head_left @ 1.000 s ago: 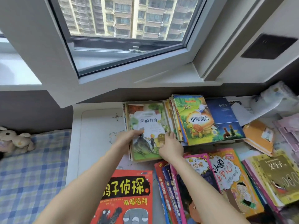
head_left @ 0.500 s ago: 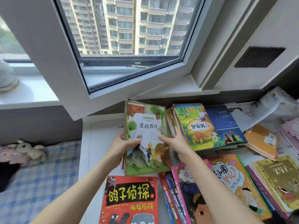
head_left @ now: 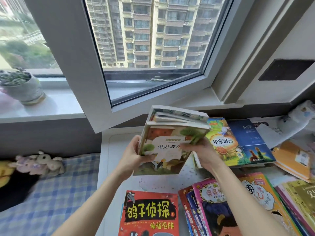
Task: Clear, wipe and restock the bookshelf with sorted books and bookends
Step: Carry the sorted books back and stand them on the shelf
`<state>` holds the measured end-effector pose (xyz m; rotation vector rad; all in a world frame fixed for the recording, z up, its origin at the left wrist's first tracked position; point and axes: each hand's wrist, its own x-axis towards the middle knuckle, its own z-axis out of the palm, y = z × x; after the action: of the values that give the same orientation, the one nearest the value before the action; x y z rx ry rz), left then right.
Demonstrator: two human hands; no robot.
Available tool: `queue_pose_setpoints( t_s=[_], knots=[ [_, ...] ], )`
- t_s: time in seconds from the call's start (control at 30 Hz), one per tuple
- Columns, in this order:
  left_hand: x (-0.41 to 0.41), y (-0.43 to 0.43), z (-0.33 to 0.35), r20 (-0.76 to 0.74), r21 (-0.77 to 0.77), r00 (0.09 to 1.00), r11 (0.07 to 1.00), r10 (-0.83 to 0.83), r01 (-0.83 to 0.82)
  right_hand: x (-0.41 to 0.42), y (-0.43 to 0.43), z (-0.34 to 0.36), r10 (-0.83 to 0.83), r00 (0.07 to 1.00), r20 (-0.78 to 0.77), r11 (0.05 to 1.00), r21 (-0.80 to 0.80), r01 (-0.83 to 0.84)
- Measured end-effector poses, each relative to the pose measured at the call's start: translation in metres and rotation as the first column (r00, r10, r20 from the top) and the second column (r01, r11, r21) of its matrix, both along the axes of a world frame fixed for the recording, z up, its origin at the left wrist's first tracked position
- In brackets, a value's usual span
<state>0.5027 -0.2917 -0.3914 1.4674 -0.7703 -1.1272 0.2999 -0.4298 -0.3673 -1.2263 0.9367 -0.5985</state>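
A small stack of picture books (head_left: pixel 167 143), its front cover green with a white title panel, is held tilted above the white desk (head_left: pixel 109 160). My left hand (head_left: pixel 134 155) grips the stack's left edge, thumb across the cover. On the right edge, my right hand (head_left: pixel 202 153) holds it with fingers over the cover. Behind the stack lie a yellow-green turtle book (head_left: pixel 221 140) and a dark blue book (head_left: pixel 247 137). A red book (head_left: pixel 150 213) and a fan of pink and orange books (head_left: pixel 230 201) lie nearer me.
An open window sash (head_left: pixel 95 82) juts over the desk's back left. A potted plant (head_left: pixel 22 86) stands on the sill. Plush toys (head_left: pixel 40 163) rest on the checked bed (head_left: pixel 42 201) at left. Orange books (head_left: pixel 294 159) and papers crowd the right.
Both hands have lifted the stack of books off the desk and tipped it up toward me. My view has risen, showing more of the window.
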Motion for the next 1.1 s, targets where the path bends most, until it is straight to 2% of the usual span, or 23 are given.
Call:
queue_pose_setpoints(
  t_s=[0.13, 0.23, 0.3, 0.37, 0.47, 0.6, 0.7, 0.83, 0.93, 1.0, 1.1],
  knots=[
    [0.001, -0.001, -0.002, 0.006, 0.009, 1.0, 1.0, 0.026, -0.026, -0.001, 0.02, 0.005, -0.006, 1.0, -0.001, 0.988, -0.153, 0.006],
    [-0.004, 0.004, 0.003, 0.003, 0.017, 1.0, 1.0, 0.016, -0.016, -0.003, 0.026, -0.009, 0.087, 0.993, -0.082, 0.98, -0.174, -0.1],
    [-0.008, 0.007, 0.012, 0.017, -0.011, 0.999, 0.999, 0.032, -0.031, -0.005, 0.027, -0.023, 0.167, 0.975, -0.143, 0.97, -0.151, -0.188],
    [-0.009, 0.009, 0.021, 0.032, -0.067, 0.999, 0.997, 0.04, -0.038, -0.006, 0.025, -0.024, 0.168, 0.98, -0.11, 0.979, -0.097, -0.178],
    [-0.008, 0.012, 0.028, -0.002, -0.123, 1.0, 0.992, 0.03, -0.03, -0.007, 0.018, -0.021, 0.192, 0.98, -0.047, 0.976, -0.098, -0.196],
    [-0.011, 0.014, 0.026, -0.007, -0.127, 0.999, 0.991, 0.034, -0.034, -0.005, 0.015, -0.027, 0.238, 0.969, -0.062, 0.97, -0.043, -0.241],
    [-0.012, 0.01, 0.025, -0.049, -0.115, 0.998, 0.993, 0.033, -0.038, -0.004, 0.02, -0.025, 0.214, 0.974, -0.077, 0.976, -0.019, -0.216],
    [0.001, 0.008, 0.023, -0.077, -0.074, 0.996, 0.996, -0.046, 0.04, -0.002, 0.017, -0.025, 0.282, 0.952, -0.122, 0.958, -0.012, -0.285],
    [0.004, 0.005, 0.007, 0.074, 0.046, 0.991, 0.993, -0.113, 0.109, 0.003, 0.016, -0.03, 0.241, 0.957, -0.16, 0.965, -0.067, -0.254],
    [0.002, 0.003, -0.007, 0.256, 0.119, 0.964, 0.992, -0.077, 0.047, 0.006, 0.017, -0.027, 0.201, 0.964, -0.176, 0.967, -0.124, -0.224],
    [0.006, -0.002, -0.011, 0.48, 0.119, 0.877, 0.992, -0.03, -0.031, 0.008, 0.021, -0.016, 0.164, 0.962, -0.22, 0.952, -0.22, -0.212]
  ],
)
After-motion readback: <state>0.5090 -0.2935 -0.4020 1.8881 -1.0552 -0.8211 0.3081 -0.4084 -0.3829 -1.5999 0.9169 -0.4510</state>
